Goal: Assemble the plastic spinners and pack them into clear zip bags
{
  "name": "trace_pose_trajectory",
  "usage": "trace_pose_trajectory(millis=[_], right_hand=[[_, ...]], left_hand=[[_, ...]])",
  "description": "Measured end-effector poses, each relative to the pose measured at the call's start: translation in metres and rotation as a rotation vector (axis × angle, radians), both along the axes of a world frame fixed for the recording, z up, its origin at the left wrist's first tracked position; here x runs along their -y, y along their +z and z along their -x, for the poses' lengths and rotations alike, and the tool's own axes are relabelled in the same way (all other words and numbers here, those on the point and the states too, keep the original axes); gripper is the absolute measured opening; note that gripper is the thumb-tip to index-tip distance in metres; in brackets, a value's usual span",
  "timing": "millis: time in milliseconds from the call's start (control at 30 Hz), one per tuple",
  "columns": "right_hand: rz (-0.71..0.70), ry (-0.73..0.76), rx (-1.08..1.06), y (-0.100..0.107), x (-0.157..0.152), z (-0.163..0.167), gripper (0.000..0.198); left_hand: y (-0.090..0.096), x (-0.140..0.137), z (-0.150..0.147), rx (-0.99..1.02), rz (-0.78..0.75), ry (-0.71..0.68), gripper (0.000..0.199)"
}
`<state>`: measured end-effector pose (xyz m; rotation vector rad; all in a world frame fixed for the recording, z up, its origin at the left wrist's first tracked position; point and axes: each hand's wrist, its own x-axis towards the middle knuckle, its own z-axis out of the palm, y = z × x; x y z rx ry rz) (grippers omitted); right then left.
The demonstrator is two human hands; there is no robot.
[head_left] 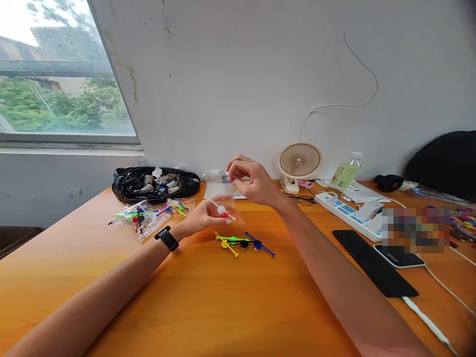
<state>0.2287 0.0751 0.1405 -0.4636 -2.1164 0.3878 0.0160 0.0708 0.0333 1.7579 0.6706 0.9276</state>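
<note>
My left hand (203,216) grips the lower left side of a clear plastic bag (223,192), its thumb across the front. Inside the bag, a white arrow spinner (221,209) and a red arrow spinner (225,215) show through the film. At the bag's top right edge, my right hand (253,179) is closed in a pinch on the film. On the table just below lie a yellow spinner (225,244), a green spinner (232,240), a black spinner (244,244) and a blue spinner (258,244), close together and partly overlapping.
Filled clear bags of coloured spinners (143,215) lie left, before a black plastic bag (122,186) holding rolls. Behind and right are a small fan (299,161), glasses (305,200), a bottle (344,176), a power strip (345,214) and a black slab (372,260) with cables.
</note>
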Motion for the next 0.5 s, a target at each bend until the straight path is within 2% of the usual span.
trace_pose_trajectory(millis=[67,233,367,500], right_hand=[[-0.011,-0.040,-0.015,0.001,0.001,0.000,0.018],[0.044,-0.130,-0.053,0.004,-0.001,-0.007,0.021],[0.063,-0.169,0.049,0.000,-0.006,-0.011,0.015],[0.064,-0.085,0.220,-0.005,-0.008,-0.011,0.012]], left_hand=[[0.000,0.000,-0.002,-0.038,-0.020,0.058,0.052],[-0.008,-0.008,0.002,-0.091,-0.095,0.257,0.050],[-0.025,-0.017,0.005,-0.180,-0.111,0.277,0.052],[-0.035,-0.017,0.005,-0.218,-0.054,0.268,0.055]])
